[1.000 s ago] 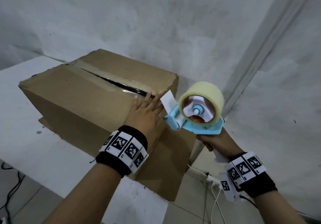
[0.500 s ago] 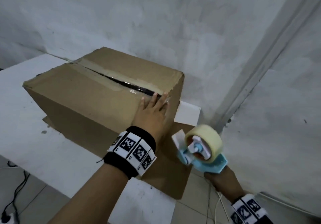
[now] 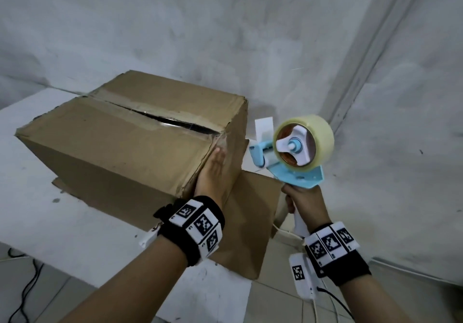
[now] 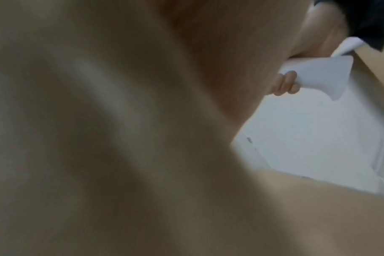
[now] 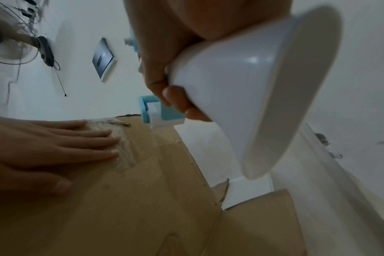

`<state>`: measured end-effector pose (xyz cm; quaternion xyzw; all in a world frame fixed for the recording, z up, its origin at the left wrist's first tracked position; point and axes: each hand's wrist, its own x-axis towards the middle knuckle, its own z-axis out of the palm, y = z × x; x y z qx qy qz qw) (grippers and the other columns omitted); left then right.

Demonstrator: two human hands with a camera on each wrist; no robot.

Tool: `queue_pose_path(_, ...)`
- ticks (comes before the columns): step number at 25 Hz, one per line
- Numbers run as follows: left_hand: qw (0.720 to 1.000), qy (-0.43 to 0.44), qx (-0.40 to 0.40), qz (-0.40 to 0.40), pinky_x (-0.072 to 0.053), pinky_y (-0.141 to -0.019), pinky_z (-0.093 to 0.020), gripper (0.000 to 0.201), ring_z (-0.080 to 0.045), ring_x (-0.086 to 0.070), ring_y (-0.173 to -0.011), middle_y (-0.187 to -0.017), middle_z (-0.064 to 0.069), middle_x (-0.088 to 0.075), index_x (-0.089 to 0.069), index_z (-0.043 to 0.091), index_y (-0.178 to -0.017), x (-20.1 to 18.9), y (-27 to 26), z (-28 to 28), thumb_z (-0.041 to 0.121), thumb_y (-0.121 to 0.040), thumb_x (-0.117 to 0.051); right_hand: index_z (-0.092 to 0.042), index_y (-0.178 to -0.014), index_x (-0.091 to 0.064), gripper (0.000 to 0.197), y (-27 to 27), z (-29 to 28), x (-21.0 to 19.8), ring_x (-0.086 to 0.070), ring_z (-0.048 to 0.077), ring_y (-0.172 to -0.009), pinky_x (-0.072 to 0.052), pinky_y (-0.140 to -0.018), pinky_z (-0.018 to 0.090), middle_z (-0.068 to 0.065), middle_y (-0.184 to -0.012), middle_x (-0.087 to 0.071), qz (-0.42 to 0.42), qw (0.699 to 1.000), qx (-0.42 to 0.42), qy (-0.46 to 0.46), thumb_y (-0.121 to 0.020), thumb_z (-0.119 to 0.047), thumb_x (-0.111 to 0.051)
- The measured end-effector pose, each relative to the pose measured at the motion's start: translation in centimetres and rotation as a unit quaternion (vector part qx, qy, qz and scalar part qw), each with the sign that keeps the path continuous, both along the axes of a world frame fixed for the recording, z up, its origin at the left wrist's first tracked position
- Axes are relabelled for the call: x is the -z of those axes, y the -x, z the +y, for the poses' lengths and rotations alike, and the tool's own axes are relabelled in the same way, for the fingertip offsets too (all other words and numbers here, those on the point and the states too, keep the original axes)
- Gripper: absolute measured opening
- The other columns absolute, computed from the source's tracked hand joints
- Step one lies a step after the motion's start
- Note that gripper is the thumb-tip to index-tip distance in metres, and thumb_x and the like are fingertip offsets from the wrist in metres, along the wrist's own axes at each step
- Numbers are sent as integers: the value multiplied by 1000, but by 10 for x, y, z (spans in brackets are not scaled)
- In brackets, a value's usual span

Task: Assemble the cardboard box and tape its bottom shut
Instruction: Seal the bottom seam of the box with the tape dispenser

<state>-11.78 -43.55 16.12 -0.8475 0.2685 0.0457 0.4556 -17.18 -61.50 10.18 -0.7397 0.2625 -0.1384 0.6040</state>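
Note:
The brown cardboard box (image 3: 125, 144) stands on the white table (image 3: 50, 222), its top flaps meeting at a seam with a dark gap and clear tape along it. My left hand (image 3: 213, 172) lies flat with straight fingers against the box's right side face. In the right wrist view this left hand (image 5: 55, 143) presses on the wrinkled end of the clear tape (image 5: 124, 149). My right hand (image 3: 303, 202) grips the white handle (image 5: 241, 83) of the blue tape dispenser (image 3: 295, 172). The dispenser carries a pale tape roll (image 3: 318, 127) and hangs just right of the box, apart from it.
A loose lower flap (image 3: 250, 222) of the box sticks out past the table's right edge. Grey walls stand close behind and to the right. Cables (image 3: 25, 295) run over the floor below. A fan (image 5: 9, 45) shows in the right wrist view.
My left hand slid from the box's top edge down onto its right side face. My right hand dipped low with the dispenser, then rose again to beside the box's upper right corner.

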Motion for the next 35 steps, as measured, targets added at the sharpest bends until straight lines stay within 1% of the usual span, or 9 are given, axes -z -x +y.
queue_pose_path(5, 972, 218, -20, 89, 9, -115, -50, 55, -28, 10, -145, -157, -8, 9, 0, 14, -147, -36, 4, -15, 32, -99, -19, -10, -58, -49, 21, -3, 6, -2, -39, 18, -38, -34, -40, 21, 11, -47, -45, -59, 998, -10, -23, -71, 4, -59)
queue_pose_path(9, 894, 435, -78, 80, -1, -117, -44, 55, -24, -4, -145, -156, -9, -11, -12, 10, -146, -82, -41, -24, 30, -97, -31, -13, -54, -49, 29, -4, 8, -1, -40, 22, -37, -35, -45, 28, 11, -45, -45, -66, 997, -29, -23, -74, 6, -58)
queue_pose_path(13, 877, 427, -178, 133, -11, -117, -42, 64, -31, -12, -144, -155, -15, -11, -14, 5, -146, -52, -80, -10, 26, -94, -45, -19, -51, -52, 33, 5, 6, 1, -40, 23, -45, -33, -48, 31, 11, -48, -45, -88, 994, -29, -56, -73, 5, -59)
queue_pose_path(17, 888, 353, -217, 199, -2, -117, -40, 77, -28, 9, -145, -156, -9, 13, 10, 10, -146, -46, -72, -7, 38, -95, -40, -15, -53, -51, 31, 1, 2, 8, -41, 24, -46, -35, -49, 31, 13, -50, -45, -74, 995, -29, -63, -77, 3, -60)
queue_pose_path(22, 800, 431, -228, 350, -7, -112, -24, 63, -20, 5, -145, -157, -2, 7, 1, 13, -147, -103, -55, 18, 30, -98, -33, -21, -59, -55, 28, 1, 26, -5, -49, 19, -54, -40, -63, 35, -1, -51, -52, -66, 993, -30, -90, -83, -6, -62)
queue_pose_path(25, 840, 383, -199, 330, 0, -116, -32, 59, -15, 9, -145, -157, 3, 8, 0, 19, -147, -113, -54, 51, 36, -98, -28, -25, -92, -53, 19, -18, 47, -53, -56, 2, -78, -45, -71, 17, -10, -83, -59, -151, 980, -65, -112, -83, -16, -67)
queue_pose_path(27, 886, 328, -150, 291, 2, -117, -33, 58, -14, 11, -145, -157, 3, 12, 3, 21, -147, -112, -59, 69, 38, -98, -23, -17, -111, -43, 47, -51, 61, -76, -58, 6, -93, -47, -79, 17, -5, -101, -60, -187, 978, -47, -78, -76, -22, -74)
queue_pose_path(30, 921, 274, -89, 260, 4, -118, -32, 54, -12, 12, -145, -156, 3, 16, 9, 22, -146, -113, -65, 81, 35, -100, -15, -15, -105, -31, 61, -94, 86, -78, -55, 29, -106, -47, -91, 42, 13, -114, -55, -129, 991, 15, -19, -70, -31, -79)
queue_pose_path(35, 917, 261, -59, 297, 5, -118, -32, 51, -12, 12, -145, -156, 4, 16, 10, 23, -146, -115, -86, 78, 28, -101, -14, -14, -103, -29, 67, -120, 98, -58, -54, 29, -108, -46, -94, 39, 11, -112, -52, -59, 996, 38, -57, -64, -24, -83)
